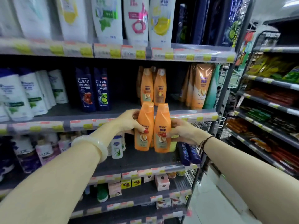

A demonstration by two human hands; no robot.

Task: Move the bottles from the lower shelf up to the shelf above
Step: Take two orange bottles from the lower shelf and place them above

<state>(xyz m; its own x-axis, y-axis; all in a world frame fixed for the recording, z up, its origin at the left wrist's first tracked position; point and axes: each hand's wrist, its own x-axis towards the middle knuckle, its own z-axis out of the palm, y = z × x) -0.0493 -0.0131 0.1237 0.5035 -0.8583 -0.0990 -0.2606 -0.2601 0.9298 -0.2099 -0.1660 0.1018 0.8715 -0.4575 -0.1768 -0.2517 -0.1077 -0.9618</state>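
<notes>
We face a grey shelving rack (pixel 113 113) with price tags along each edge. On the shelf above stand two orange bottles (pixel 152 88), with two dark Clear bottles (pixel 93 91) at nine o'clock of them and orange pouches (pixel 199 88) at three o'clock. The lower shelf (pixel 137 160) carries Lux bottles (pixel 45 152) and dark blue bottles (pixel 188 152).

1. Two orange Rejoice bottles, held upright side by side and touching, caps level with the front edge of the upper shelf (pixel 178 113).
2. Left hand (pixel 129 121) wrapped around the left bottle (pixel 144 126), fingers (pixel 142 128) across its label; white bangle (pixel 95 145) on that wrist.
3. Right hand (pixel 184 131) gripping the right bottle (pixel 162 128); dark cord bracelet (pixel 204 141) on that wrist.
4. Two more orange bottles (pixel 152 87) standing on the upper shelf, directly behind the held pair.
5. Two dark blue Clear bottles (pixel 93 89) to their left.
6. Bare patch of lower shelf (pixel 145 159) beneath the held bottles.
</notes>
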